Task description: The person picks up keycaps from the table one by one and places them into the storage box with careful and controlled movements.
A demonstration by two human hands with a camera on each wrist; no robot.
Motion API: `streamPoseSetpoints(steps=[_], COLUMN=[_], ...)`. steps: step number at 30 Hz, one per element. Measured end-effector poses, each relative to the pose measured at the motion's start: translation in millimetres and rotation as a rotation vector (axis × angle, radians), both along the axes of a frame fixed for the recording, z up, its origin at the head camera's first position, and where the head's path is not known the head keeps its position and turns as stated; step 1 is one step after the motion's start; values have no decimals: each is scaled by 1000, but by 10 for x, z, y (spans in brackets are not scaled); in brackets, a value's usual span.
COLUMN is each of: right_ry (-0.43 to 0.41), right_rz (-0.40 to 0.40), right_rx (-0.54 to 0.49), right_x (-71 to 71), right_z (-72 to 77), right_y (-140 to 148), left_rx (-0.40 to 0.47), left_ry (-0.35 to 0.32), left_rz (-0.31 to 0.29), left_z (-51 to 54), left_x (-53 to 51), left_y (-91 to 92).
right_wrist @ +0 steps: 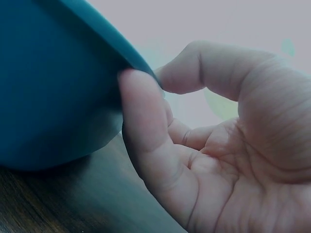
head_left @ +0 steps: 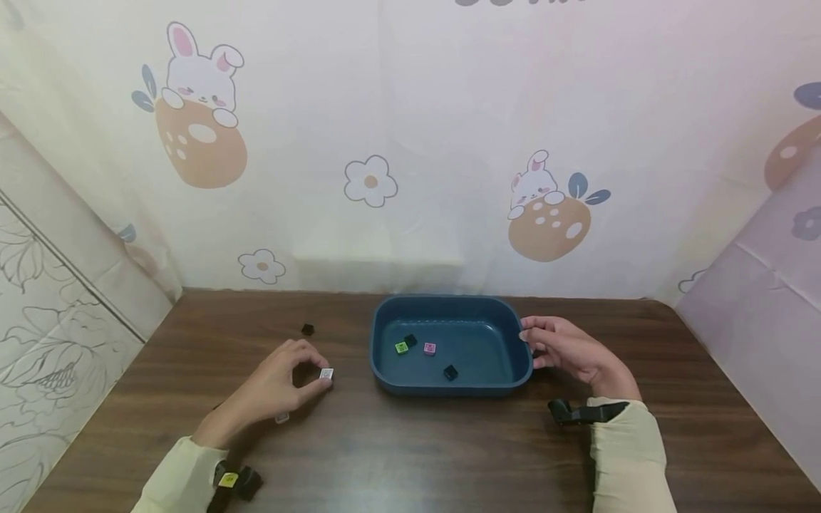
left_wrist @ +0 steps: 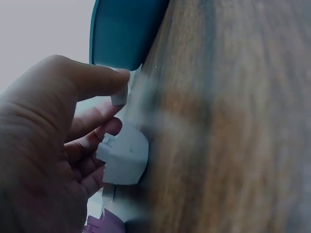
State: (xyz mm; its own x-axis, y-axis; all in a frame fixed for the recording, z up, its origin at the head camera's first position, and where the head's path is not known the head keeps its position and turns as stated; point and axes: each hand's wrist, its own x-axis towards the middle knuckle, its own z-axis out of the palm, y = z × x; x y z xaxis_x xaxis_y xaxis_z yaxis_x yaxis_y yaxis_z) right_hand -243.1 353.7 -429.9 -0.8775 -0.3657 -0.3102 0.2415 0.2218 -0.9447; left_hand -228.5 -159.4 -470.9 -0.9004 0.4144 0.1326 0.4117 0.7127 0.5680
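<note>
Between thumb and fingers, my left hand [head_left: 279, 381] pinches a small white block [head_left: 326, 373], to the left of a blue tray [head_left: 442, 390]. In the left wrist view the pinched block [left_wrist: 120, 95] shows at the fingertips of my left hand [left_wrist: 53, 126]. My right hand [head_left: 574, 353] grips the tray's right rim, thumb and fingers on either side of the wall, as the right wrist view shows with the hand [right_wrist: 209, 141] on the tray [right_wrist: 58, 92]. Inside the tray lie a green block [head_left: 401, 348], a pink block [head_left: 430, 348] and two black blocks [head_left: 451, 372].
A black block [head_left: 308, 329] lies on the table [head_left: 410, 456] behind my left hand. A whitish block [head_left: 281, 417] is partly hidden under that hand. In the left wrist view, a white piece [left_wrist: 127, 155] and a purple piece [left_wrist: 107, 223] stand near the fingers.
</note>
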Motion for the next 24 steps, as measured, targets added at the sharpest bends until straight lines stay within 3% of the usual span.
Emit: streamPoseSetpoints(steps=[13, 24], right_ry=[3, 6], right_rz=[-12, -6], right_rx=[30, 38], right_x=[3, 5], right_z=[19, 24], right_y=[5, 3], left_rx=[79, 75], left_ry=[43, 32], left_rz=[-30, 4], left_z=[89, 106], left_x=[-107, -143], left_y=[20, 4])
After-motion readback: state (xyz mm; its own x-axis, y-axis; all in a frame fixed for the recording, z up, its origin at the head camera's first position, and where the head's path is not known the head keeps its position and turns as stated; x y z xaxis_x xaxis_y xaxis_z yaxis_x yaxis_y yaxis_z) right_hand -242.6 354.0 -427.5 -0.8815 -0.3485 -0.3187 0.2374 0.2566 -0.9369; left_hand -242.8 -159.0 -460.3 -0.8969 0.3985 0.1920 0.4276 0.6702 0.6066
